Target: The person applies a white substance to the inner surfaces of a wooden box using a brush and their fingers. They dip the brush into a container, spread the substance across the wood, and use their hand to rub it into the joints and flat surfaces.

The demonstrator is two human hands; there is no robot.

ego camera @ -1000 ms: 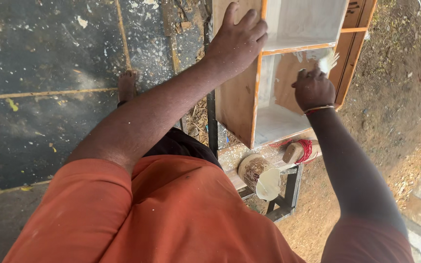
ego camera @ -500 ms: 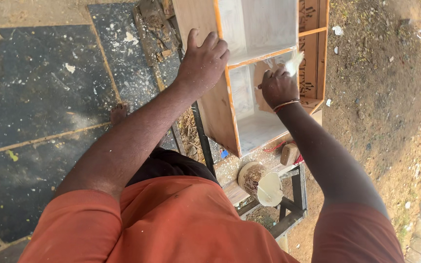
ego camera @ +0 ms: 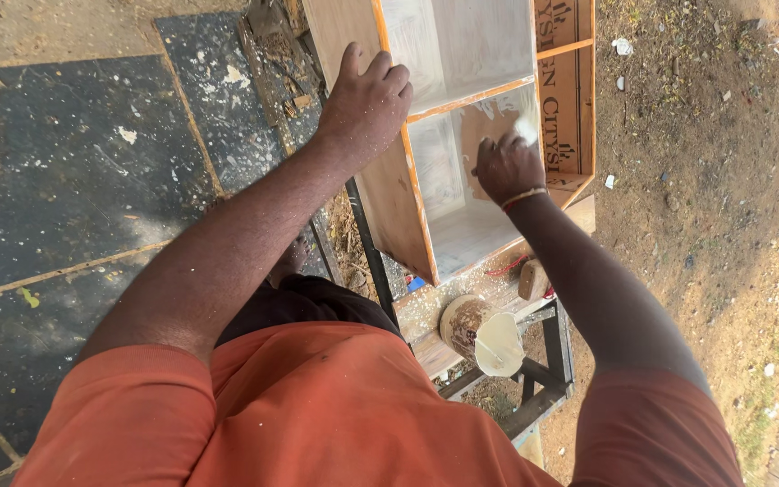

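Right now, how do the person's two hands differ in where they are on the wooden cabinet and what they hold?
The left hand rests on the wooden cabinet's outer side panel and holds nothing; the right hand is inside the lower compartment, gripping a white cloth-like pad. The left hand lies spread over the edge; the right is closed. Both are bare.

The right hand (ego camera: 508, 167) with its pale cloth (ego camera: 526, 131) shifted deeper into the lower compartment of the wooden shelf unit (ego camera: 462, 135); the left hand (ego camera: 367, 104) slid along the side panel.
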